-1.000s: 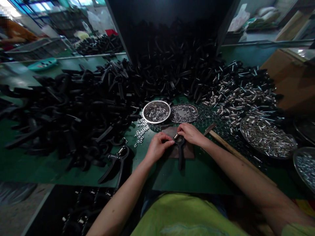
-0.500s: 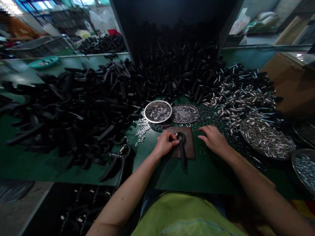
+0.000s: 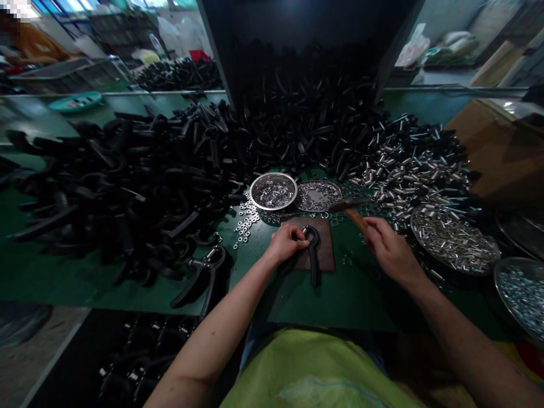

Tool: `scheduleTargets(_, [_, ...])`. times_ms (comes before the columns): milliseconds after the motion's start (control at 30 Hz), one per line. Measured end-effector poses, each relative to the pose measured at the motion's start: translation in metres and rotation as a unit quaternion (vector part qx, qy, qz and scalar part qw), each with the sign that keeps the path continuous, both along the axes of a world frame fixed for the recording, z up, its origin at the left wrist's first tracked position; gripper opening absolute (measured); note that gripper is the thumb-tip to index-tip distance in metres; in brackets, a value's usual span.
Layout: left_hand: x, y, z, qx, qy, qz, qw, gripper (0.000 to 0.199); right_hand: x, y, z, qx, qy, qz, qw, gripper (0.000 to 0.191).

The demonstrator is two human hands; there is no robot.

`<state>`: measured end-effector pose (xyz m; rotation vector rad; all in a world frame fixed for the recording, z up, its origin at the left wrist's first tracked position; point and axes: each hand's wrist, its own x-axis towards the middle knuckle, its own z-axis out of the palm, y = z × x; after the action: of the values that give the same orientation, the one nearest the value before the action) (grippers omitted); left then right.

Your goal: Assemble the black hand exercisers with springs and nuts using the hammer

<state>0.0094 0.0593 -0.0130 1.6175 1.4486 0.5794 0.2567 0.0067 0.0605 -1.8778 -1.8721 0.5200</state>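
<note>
The left hand (image 3: 285, 243) is curled closed over the top of a black hand grip exerciser (image 3: 314, 266), with a small steel spring (image 3: 305, 230) showing just beside the fingers. The exerciser lies on a brown leather pad (image 3: 325, 243) near the middle of the frame, on the green worktop (image 3: 242, 289). The right hand (image 3: 391, 249) is well apart from it, wrapped around the wooden handle of a hammer (image 3: 356, 218), whose steel head points up and left, just beside a flat metal tray (image 3: 318, 196) of small nuts.

A steel bowl (image 3: 273, 191) of nuts sits left of that tray, and loose nuts (image 3: 246, 218) are scattered below the bowl. A large heap of black grip handles (image 3: 127, 181) fills the left and top centre, with one assembled exerciser (image 3: 204, 277) at its lower edge. To the right lies a heap of handles and steel tubes (image 3: 420, 164), then a round tray of steel tubes (image 3: 453, 238), and a tray of screws (image 3: 521, 294) at the lower right edge. A cardboard box (image 3: 497, 153) stands at the right. A blurred person in an orange sleeve (image 3: 29, 45) is at the upper left.
</note>
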Motion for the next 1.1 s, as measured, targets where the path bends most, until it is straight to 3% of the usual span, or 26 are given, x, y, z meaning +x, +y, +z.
scheduleTargets(67, [0.001,0.001,0.000,-0.007,0.000,0.002,1.000,0.014,-0.019,-0.001,0.009,0.088,0.079,0.020,0.993,0.039])
scheduleTargets(133, [0.002,0.002,0.001,-0.011,0.006,0.004,1.000,0.014,-0.033,0.001,0.005,0.122,0.061,0.047,0.989,0.040])
scheduleTargets(267, [0.002,0.001,0.003,-0.012,0.017,0.007,1.000,0.014,-0.043,0.008,-0.008,-0.001,-0.070,0.136,0.988,0.034])
scheduleTargets(300, [0.002,0.001,0.003,-0.011,0.018,0.006,1.000,0.014,-0.044,0.008,-0.007,-0.005,-0.077,0.141,0.987,0.034])
scheduleTargets(400, [0.002,0.001,0.004,-0.005,0.026,-0.006,1.000,0.014,-0.045,0.005,0.003,0.097,-0.029,0.101,0.990,0.040])
scheduleTargets(467, [0.001,0.002,0.005,-0.002,0.040,-0.012,0.999,0.014,-0.046,0.003,0.002,0.120,-0.027,0.086,0.989,0.041])
scheduleTargets(600, [0.002,-0.001,0.009,0.027,0.069,-0.021,0.997,0.014,-0.045,0.008,-0.024,-0.027,-0.137,0.132,0.981,0.036])
scheduleTargets(700, [0.001,-0.016,0.011,0.099,0.099,-0.010,0.990,0.017,-0.044,0.009,-0.026,-0.048,-0.132,0.129,0.982,0.037])
scheduleTargets(833, [-0.001,-0.052,0.008,0.217,0.157,0.067,0.961,0.040,-0.042,-0.011,-0.001,0.037,-0.024,0.122,0.991,0.037])
scheduleTargets(933, [-0.003,-0.074,0.001,0.228,0.176,0.046,0.957,0.031,-0.039,-0.029,0.001,0.133,-0.003,0.089,0.987,0.040])
scheduleTargets(1000, [-0.004,-0.080,-0.003,0.221,0.181,0.025,0.958,0.019,-0.039,-0.032,-0.008,0.099,-0.055,0.115,0.987,0.040])
scheduleTargets(1100, [-0.004,-0.079,-0.005,0.223,0.192,0.015,0.956,0.013,-0.041,-0.027,-0.014,-0.021,-0.132,0.170,0.976,0.038])
